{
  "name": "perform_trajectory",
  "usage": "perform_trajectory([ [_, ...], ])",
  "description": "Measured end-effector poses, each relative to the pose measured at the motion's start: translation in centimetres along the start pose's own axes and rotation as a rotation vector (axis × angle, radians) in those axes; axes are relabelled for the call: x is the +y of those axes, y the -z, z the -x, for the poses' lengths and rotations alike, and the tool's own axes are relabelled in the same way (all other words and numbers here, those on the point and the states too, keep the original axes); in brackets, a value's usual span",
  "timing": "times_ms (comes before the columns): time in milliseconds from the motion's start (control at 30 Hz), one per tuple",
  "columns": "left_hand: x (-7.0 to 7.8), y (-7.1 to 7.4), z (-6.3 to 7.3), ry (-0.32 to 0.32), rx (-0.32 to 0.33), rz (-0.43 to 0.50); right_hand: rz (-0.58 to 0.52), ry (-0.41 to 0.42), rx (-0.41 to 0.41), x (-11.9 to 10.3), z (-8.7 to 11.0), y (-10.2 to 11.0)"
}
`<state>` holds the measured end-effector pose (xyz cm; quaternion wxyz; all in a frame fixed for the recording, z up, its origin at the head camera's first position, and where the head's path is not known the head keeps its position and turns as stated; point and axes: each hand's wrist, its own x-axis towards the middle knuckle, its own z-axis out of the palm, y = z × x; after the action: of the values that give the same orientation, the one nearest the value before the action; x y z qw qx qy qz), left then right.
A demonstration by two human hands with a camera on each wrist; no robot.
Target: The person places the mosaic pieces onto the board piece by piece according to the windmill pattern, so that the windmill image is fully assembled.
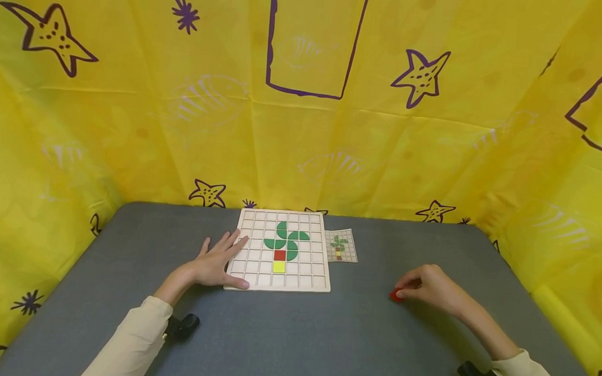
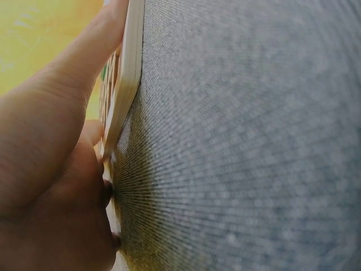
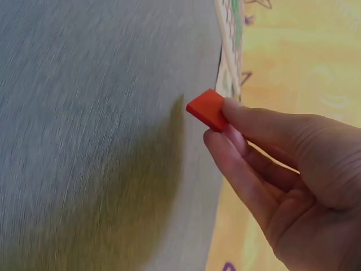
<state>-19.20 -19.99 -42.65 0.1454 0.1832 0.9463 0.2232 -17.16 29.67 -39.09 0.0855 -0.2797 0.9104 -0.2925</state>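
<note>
A pale wooden grid board (image 1: 308, 274) lies at the far middle of the table. Green rounded pieces (image 1: 291, 251) form a pinwheel on it, with a red square (image 1: 280, 255) and a yellow square (image 1: 279, 267) in a column below. My left hand (image 1: 213, 266) rests spread at the board's left side, thumb on its near left corner, fingertips on its left edge. To the right of the board, my right hand (image 1: 429, 286) pinches a red square tile (image 3: 207, 108) between thumb and fingers, over the table.
A small pattern card (image 1: 347, 248) showing a similar green, yellow and red design lies against the board's right edge. The grey table (image 1: 296, 337) ends at a yellow curtain (image 1: 303, 138) behind and at the sides. Both wrists wear dark camera mounts (image 1: 183, 326).
</note>
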Motion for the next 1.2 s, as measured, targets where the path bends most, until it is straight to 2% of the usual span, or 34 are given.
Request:
perform_trajectory([
  [267,-0.1,0.0,0.0,-0.002,-0.003,0.000,-0.032,-0.039,0.115,-1.2,-1.4,-1.6],
  [433,0.0,0.2,0.1,-0.004,0.001,-0.004,-0.071,-0.058,0.160,-2.2,-2.9,-2.8],
  [800,0.0,-0.2,-0.1,-0.003,0.000,-0.021,-0.188,-0.042,0.156,-4.6,-5.3,-5.1],
  [1200,0.0,0.1,0.0,-0.002,-0.004,-0.020,-0.279,-0.019,0.134,-7.6,-8.2,-7.8],
])
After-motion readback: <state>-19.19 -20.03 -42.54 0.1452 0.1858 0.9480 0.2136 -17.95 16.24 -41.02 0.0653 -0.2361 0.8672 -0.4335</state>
